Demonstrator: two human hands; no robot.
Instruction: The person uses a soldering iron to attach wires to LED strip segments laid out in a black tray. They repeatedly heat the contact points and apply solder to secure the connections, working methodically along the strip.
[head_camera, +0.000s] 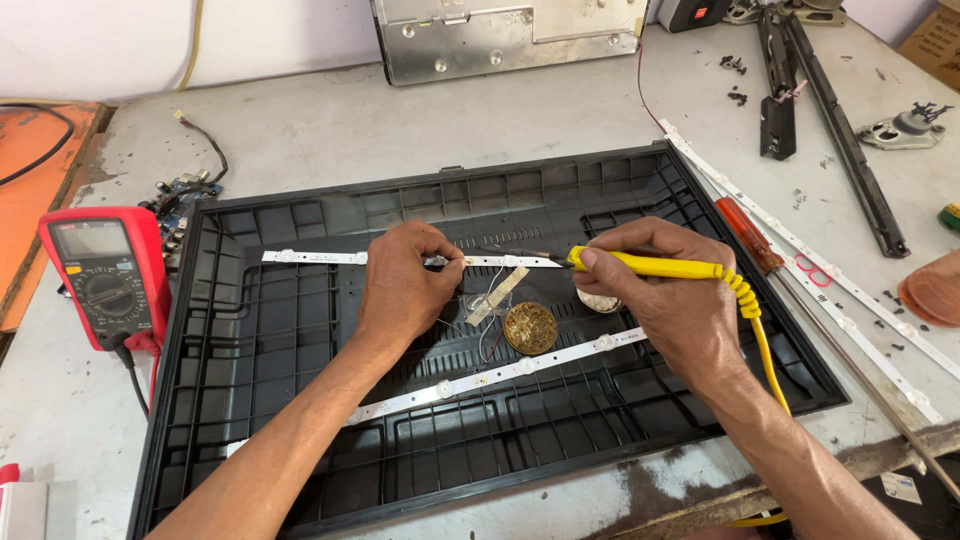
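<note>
Fingers of the left hand (405, 285) are pinching down on the upper LED strip (315, 257), and honestly they're covering the exact spot being worked, so I can't tell what's under the fingertips. Right hand (670, 290) is gripping a yellow soldering iron (650, 266) closed-fisted, thumb along the handle. The iron is lying nearly level, its long axis running left to right, its thin dark tip pointing left toward the left hand and sitting over the strip (touching or just above, too small to call). Its coiled yellow cord (745, 295) is trailing off behind the right wrist and getting cut off at the bottom edge.

That strip is lying across the black plastic back panel (250, 350) on the desk (320, 130), also running left to right. A second LED strip (500, 373) is slanting across the panel lower down, partly hidden by the left forearm. A round brass tip-cleaner (529, 327) is sitting between the hands, with a small round thing tucked mostly under the right hand. A red multimeter (100, 275) is resting off to the left.
</note>
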